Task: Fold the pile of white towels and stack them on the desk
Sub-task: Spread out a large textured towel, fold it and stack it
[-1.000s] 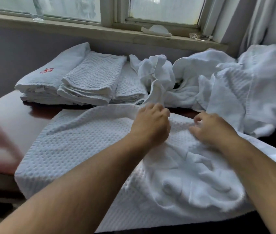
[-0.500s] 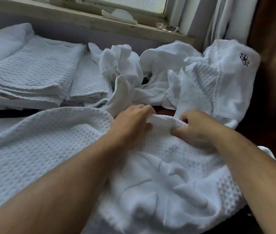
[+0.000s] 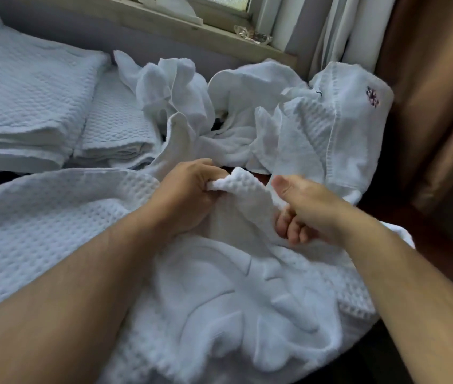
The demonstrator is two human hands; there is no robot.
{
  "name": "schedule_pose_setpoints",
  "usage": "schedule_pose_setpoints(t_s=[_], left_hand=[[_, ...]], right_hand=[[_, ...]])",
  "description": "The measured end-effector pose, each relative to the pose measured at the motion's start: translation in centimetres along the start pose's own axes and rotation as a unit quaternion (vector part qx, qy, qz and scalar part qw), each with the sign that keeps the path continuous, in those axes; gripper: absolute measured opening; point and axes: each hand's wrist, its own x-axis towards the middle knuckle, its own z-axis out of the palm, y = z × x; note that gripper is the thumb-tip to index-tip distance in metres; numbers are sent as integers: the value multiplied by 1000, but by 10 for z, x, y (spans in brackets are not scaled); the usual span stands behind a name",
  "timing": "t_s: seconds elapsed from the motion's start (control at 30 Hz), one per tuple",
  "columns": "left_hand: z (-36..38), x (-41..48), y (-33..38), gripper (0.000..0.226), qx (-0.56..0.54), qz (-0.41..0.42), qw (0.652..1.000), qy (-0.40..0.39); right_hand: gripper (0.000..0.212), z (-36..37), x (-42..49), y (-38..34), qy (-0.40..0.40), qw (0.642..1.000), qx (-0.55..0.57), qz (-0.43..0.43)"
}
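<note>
Progress as we read it: partway. 2 stacks are done at the back left of the desk [image 3: 436, 253]: the folded stack [image 3: 25, 101] and a lower 2nd stack [image 3: 114, 131] just beside it, touching. Still to do: the loose pile [image 3: 247, 112] of crumpled towels at back right under the window sill [image 3: 192, 31], incl 1 w/ a small dark embroidered mark [image 3: 372, 97], plus the towel being worked. We can't count the loose ones, too tangled.

The waffle towel [image 3: 53, 231] lies spread over the near part of the desk, in front of stacks & pile, under both forearms. Our left hand [image 3: 189, 195] has its fingers curled tight round the far hem, bunching it into a small raised peak. Our right hand [image 3: 311, 209] is just beside it on the same hem, thumb on top & fingers curled under, so both are clamped on cloth, near each other but not touching.

Orientation: long axis runs approx left-right across the desk, roughly parallel w/ the sill. The left part lies flat; the right part is rumpled, plain centre panel creased, so that end's outline is hard to tell. The held hem faces away from us, toward the pile. We judge no fold is made on it yet
</note>
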Motion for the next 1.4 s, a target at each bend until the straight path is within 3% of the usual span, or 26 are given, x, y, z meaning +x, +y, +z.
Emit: schedule_pose_setpoints(t_s=[0.1,0.2,0.33,0.43,0.5,0.6,0.63,0.67,0.7,0.77,0.83,0.9,1.0,1.17,1.3,1.4], left_hand=[[2,-2,-2,32,-22,28,999,4],[3,-2,-4,44,-32,36,999,13],[1,-2,-2,43,0,42,999,25],[1,-1,2,32,63,43,996,41],[4,1,4,42,103,11,993,63],[10,2,9,66,185,18,978,99],[11,1,11,70,208,31,972,104],[11,0,13,74,226,41,967,108],[12,0,14,75,242,44,963,107],[13,-3,17,71,265,40,961,74],[16,-6,19,56,250,37,967,-12],[23,-7,16,56,245,6,960,-136],[37,-11,7,73,304,-51,911,-275],[39,-7,-4,88,336,-43,897,-285],[39,-6,-6,91,352,-22,891,-287],[35,-8,-3,84,357,-5,886,-296]], right_hand=[[41,-13,4,-2,-165,983,-58,47],[34,-17,1,-6,-182,959,-215,-29],[36,-26,-1,-8,-29,982,-180,-52],[36,-44,-8,-10,129,976,-169,-47],[36,-55,-9,-10,285,942,-170,-48],[26,-62,-9,-11,536,829,-77,-141],[27,-63,-8,-11,578,799,-57,-157],[35,-64,-4,-10,585,796,-49,-144],[50,-65,2,-7,560,820,-63,-101],[89,-58,12,1,437,886,-151,26],[92,-39,18,11,302,922,-223,91],[88,-14,20,25,222,936,-250,104],[93,11,14,45,173,945,-249,124],[80,-14,-8,55,117,962,-234,81],[96,-33,-30,73,44,920,-332,206],[95,-45,-47,82,27,902,-362,232]])
